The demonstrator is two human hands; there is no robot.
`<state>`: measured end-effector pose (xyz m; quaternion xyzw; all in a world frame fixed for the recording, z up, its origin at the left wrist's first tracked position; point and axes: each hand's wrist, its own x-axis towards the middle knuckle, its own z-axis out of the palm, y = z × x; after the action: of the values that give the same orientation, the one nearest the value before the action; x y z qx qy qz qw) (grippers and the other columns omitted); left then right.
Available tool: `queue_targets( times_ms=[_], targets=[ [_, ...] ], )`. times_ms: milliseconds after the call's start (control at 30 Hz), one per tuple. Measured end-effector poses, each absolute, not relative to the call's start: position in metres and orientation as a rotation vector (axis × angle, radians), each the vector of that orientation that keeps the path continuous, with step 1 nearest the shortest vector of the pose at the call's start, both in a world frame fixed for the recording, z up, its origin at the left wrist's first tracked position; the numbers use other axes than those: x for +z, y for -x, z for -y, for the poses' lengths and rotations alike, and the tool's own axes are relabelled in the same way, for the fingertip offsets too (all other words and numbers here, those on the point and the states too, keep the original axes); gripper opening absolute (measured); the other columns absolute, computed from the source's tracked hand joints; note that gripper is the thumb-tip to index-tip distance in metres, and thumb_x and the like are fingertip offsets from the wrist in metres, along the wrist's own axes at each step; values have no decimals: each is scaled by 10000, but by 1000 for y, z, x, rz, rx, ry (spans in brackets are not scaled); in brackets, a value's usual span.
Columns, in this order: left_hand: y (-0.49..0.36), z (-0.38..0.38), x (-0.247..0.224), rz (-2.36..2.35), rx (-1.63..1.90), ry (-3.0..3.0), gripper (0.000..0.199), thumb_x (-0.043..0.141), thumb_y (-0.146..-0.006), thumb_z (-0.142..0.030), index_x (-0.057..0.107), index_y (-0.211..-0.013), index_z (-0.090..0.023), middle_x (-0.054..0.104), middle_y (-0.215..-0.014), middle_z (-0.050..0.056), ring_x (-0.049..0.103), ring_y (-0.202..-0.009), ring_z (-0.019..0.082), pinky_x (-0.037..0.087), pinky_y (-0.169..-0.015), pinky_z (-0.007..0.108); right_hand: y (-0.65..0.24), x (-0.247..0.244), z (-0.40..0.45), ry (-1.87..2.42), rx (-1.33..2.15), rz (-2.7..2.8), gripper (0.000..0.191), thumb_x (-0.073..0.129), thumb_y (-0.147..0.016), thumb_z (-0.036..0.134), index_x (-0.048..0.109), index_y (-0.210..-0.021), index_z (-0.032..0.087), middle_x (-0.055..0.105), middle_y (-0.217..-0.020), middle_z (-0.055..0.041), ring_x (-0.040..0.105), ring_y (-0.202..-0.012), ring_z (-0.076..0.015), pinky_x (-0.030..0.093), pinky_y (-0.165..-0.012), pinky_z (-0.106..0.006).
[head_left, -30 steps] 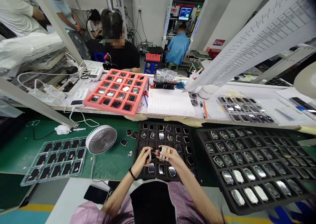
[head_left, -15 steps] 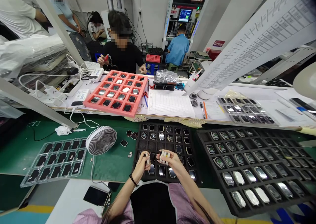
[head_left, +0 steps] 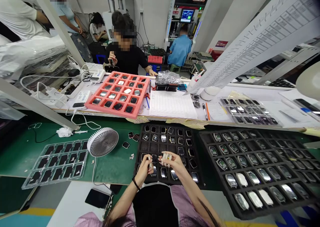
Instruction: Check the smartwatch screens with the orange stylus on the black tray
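Above the near part of a black foam tray [head_left: 155, 149] I hold both hands up, a short way apart. My left hand [head_left: 145, 164] is closed, its fingers bent and pinched together; pale covers seem to sit on the fingertips. What it grips, if anything, is too small to make out. My right hand [head_left: 174, 162] is closed too, with pale-tipped fingers curled around something small that shows a yellow speck. Square watch faces, such as a dark watch [head_left: 163, 172], lie in the tray's pockets beneath and around my hands. Some pockets in the middle row hold nothing.
A larger black tray of watches [head_left: 242, 179] lies at right. At left are a round white fan [head_left: 103, 142] and a clear blister tray [head_left: 57, 160]. On the shelf ahead stand a pink foam tray [head_left: 117, 95] and paper sheets [head_left: 172, 105]. A co-worker [head_left: 127, 58] sits opposite.
My hands stay almost in place, with only slight finger movement. The co-worker opposite has shifted to the right, and that person's right-side hand now rests near the shelf edge.
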<state>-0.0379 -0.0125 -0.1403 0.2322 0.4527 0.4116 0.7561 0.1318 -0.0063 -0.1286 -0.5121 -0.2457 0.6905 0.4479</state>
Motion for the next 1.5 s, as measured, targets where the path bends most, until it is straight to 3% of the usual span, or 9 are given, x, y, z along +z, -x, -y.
queue_targets(
  times_ms=[300,767,900,1000,1067,1233,1500],
  targets=[
    [37,13,-143,-991,883,-502,297,608,-670,-371,406,-822,-217,342,-555,-114,269,-385,25,165,-412,160,-131,-128,6,1294,1675,618,504,905,-458,311,709,-896,156,756,-802,-93,717,-806,-318,551,-736,-428],
    [37,15,-146,-1023,869,-601,234,552,-735,-373,412,-847,-222,322,-582,-102,296,-404,41,202,-416,159,-132,-96,4,1331,1531,757,530,919,-407,263,710,-887,178,760,-850,-89,700,-897,-352,527,-847,-492],
    [39,13,-156,-1051,880,-719,201,492,-795,-381,418,-890,-220,390,-650,-78,414,-427,57,335,-427,182,-134,-100,3,1310,1552,746,515,908,-448,291,708,-908,172,761,-862,-95,700,-899,-345,524,-861,-492],
    [46,5,-166,-1091,892,-850,186,441,-844,-360,430,-966,-220,497,-838,-15,611,-636,121,512,-601,285,-135,-112,2,1295,1611,637,517,908,-446,305,711,-903,165,761,-844,-95,705,-884,-340,522,-868,-491],
    [53,-5,-176,-1137,904,-961,186,428,-864,-334,439,-1010,-218,524,-985,31,649,-855,173,529,-776,362,-136,-121,-1,1292,1658,559,519,909,-437,305,709,-895,164,761,-833,-92,710,-865,-335,530,-853,-492],
    [62,-40,-212,-1294,902,-1275,206,513,-835,-220,522,-1039,-201,512,-1170,108,440,-1252,261,316,-1083,466,-134,-148,-10,1275,1749,485,478,896,-463,310,704,-872,154,758,-802,-84,719,-842,-319,552,-829,-493],
    [54,-70,-264,-1418,826,-1594,258,489,-811,-92,522,-1055,-169,348,-1368,144,172,-1426,301,212,-1143,512,-122,-184,-39,1299,1810,445,444,907,-405,291,707,-774,146,743,-708,-63,728,-758,-300,580,-779,-470]
  ],
)
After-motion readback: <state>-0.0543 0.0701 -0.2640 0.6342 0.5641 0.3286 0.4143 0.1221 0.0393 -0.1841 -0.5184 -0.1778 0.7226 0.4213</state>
